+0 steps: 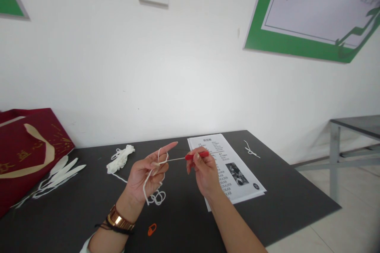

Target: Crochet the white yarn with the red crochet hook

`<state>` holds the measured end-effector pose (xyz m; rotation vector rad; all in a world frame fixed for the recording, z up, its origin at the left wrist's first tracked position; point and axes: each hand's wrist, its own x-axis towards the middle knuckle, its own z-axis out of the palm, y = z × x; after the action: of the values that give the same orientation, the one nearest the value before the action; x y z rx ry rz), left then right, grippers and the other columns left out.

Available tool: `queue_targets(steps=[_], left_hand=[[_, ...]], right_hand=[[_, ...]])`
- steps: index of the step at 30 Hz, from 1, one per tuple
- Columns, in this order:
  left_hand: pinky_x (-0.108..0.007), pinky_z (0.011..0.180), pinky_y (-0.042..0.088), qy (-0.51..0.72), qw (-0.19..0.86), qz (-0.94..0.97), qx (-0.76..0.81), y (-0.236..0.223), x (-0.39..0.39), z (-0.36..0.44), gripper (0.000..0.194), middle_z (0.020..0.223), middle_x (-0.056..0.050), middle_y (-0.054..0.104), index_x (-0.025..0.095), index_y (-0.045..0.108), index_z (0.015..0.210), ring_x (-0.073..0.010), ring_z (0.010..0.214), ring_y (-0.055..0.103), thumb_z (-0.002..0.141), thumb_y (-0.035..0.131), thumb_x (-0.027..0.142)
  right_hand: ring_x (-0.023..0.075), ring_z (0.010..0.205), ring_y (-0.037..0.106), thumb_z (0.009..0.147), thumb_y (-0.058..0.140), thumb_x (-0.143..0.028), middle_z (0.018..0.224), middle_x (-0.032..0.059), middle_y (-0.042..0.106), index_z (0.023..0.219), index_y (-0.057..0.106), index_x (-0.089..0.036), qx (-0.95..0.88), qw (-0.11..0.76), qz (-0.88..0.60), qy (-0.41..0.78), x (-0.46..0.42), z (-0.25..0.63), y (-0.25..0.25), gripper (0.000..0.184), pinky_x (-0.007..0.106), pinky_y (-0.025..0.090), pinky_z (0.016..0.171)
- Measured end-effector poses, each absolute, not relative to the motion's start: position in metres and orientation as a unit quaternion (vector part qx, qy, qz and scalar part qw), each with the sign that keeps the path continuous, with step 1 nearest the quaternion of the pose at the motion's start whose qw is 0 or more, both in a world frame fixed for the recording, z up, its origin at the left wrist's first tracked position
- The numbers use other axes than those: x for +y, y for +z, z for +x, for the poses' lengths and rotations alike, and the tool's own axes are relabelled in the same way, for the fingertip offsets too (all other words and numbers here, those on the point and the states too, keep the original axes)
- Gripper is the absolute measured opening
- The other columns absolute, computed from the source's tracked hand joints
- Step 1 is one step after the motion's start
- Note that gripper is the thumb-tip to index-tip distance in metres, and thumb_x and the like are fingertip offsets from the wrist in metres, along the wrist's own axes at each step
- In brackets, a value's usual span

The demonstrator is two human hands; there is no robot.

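A: What has the left hand (147, 176) got?

B: White yarn (152, 184). The palm faces up, the forefinger points out straight, and the other fingers curl loosely with the strand wound over them. A loop hangs below the palm and its tail lies in small coils on the black table (282, 201) just beneath the wrist.

A: And the right hand (203, 170)?

B: Closed around a crochet hook (190, 157) with a red handle. The thumb and fingers pinch the handle, and the thin metal shaft runs leftward across the gap to the yarn at the left hand's fingers. Whether the tip is through the loop, I cannot tell.

A: What lies around them?

B: Beyond the left hand, a small bundle of white yarn (120, 158). Further out on that side, loose white strips (61, 174) beside a red bag (26, 150) with gold lettering. Under and beyond the right hand, a printed sheet (237, 174) with a small photo. Past that sheet, a short knotted yarn scrap (251, 150). Near the left forearm, an orange stitch marker (151, 229). The left wrist wears a gold-coloured watch (120, 219) and dark cords.
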<state>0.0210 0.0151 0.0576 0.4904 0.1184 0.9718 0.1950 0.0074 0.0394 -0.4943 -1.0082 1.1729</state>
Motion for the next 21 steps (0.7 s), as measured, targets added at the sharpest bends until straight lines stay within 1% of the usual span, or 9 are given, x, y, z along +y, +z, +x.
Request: queue_targets(steps=[6,11,14,17,19,21], left_hand=[[-0.013,0.034,0.032,0.459,0.853,0.241,0.063,0.057,0.017,0.020,0.074,0.055,0.003,0.042,-0.001,0.035,0.135,-0.0067,0.042,0.037,0.062,0.045,-0.003],[-0.013,0.035,0.031,0.470,0.826,0.294,0.101,0.056,0.019,0.021,0.069,0.057,0.004,0.041,0.002,0.043,0.131,-0.0060,0.047,0.036,0.062,0.049,-0.004],[-0.012,0.039,0.032,0.492,0.783,0.349,0.151,0.056,0.019,0.025,0.068,0.060,0.005,0.041,0.009,0.046,0.130,-0.0036,0.046,0.033,0.064,0.055,-0.006],[-0.013,0.042,0.031,0.516,0.734,0.395,0.195,0.057,0.018,0.030,0.069,0.058,0.008,0.040,0.017,0.044,0.133,-0.0014,0.043,0.028,0.069,0.059,-0.003],[-0.014,0.043,0.030,0.525,0.713,0.415,0.210,0.057,0.017,0.032,0.075,0.058,0.008,0.040,0.022,0.040,0.137,-0.0018,0.044,0.031,0.069,0.061,-0.001],[-0.015,0.044,0.029,0.516,0.705,0.435,0.218,0.055,0.015,0.034,0.081,0.059,0.007,0.044,0.027,0.034,0.140,-0.0031,0.046,0.037,0.068,0.062,0.000]], right_hand=[[0.0105,0.054,0.053,0.081,0.064,-0.031,0.070,0.0002,0.061,0.077,0.066,-0.019,-0.478,0.682,-0.203,0.515,0.009,0.201,0.040,0.013,0.023,0.041,0.046],[0.0081,0.048,0.050,0.081,0.063,-0.032,0.064,-0.0015,0.058,0.075,0.064,-0.018,-0.420,0.671,-0.187,0.581,0.008,0.199,0.041,0.016,0.019,0.042,0.042],[0.0077,0.049,0.049,0.082,0.063,-0.031,0.061,-0.0020,0.056,0.078,0.063,-0.017,-0.371,0.654,-0.185,0.633,0.008,0.194,0.040,0.015,0.017,0.044,0.040],[0.0074,0.049,0.050,0.083,0.062,-0.030,0.060,-0.0014,0.057,0.080,0.064,-0.015,-0.351,0.631,-0.198,0.663,0.009,0.190,0.037,0.016,0.016,0.046,0.040],[0.0073,0.049,0.051,0.083,0.061,-0.030,0.061,-0.0010,0.058,0.081,0.065,-0.014,-0.351,0.624,-0.205,0.667,0.009,0.187,0.035,0.016,0.016,0.048,0.040],[0.0075,0.051,0.052,0.083,0.061,-0.029,0.063,-0.0007,0.059,0.083,0.065,-0.014,-0.349,0.629,-0.212,0.662,0.010,0.185,0.033,0.016,0.016,0.049,0.042]])
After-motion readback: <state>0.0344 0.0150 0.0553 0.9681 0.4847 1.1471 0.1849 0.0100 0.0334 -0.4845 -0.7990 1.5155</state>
